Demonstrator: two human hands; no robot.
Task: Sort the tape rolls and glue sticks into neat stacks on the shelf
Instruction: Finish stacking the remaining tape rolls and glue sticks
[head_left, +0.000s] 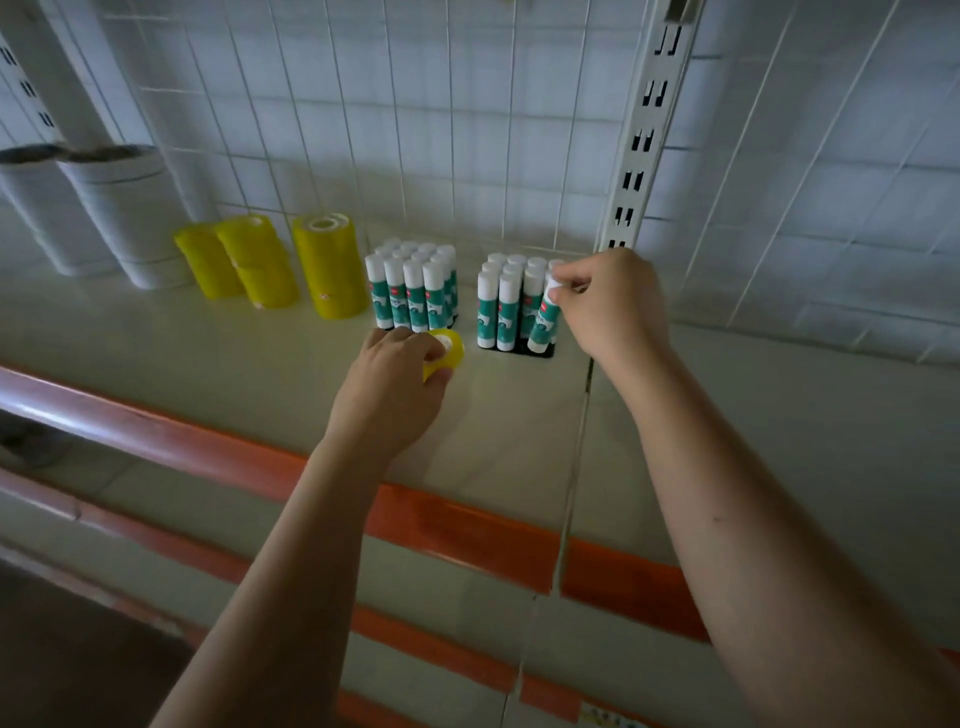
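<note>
From the head camera we look down on a pale shelf (208, 353) with an orange front edge, backed by a white wire grid (415, 130). Our left hand (387, 387) curls around a small yellow tape roll (447, 349), fingers over its top and thumb beneath, the roll lying on the shelf just in front of the left block of glue sticks (413, 288). Our right hand (608, 306) pinches the white cap of a single glue stick (544, 322), which leans tilted at the front right corner of the right block (501, 306); its base sits on the black tray (540, 353) under that block. Both blocks stand upright, white caps up, a gap between them. Left of them stand three yellow tape stacks (327, 270), the nearest just beside the left block. Farther left, tall white roll stacks (130, 218) rise against the grid. A slotted white upright (644, 130) stands behind our right hand.
</note>
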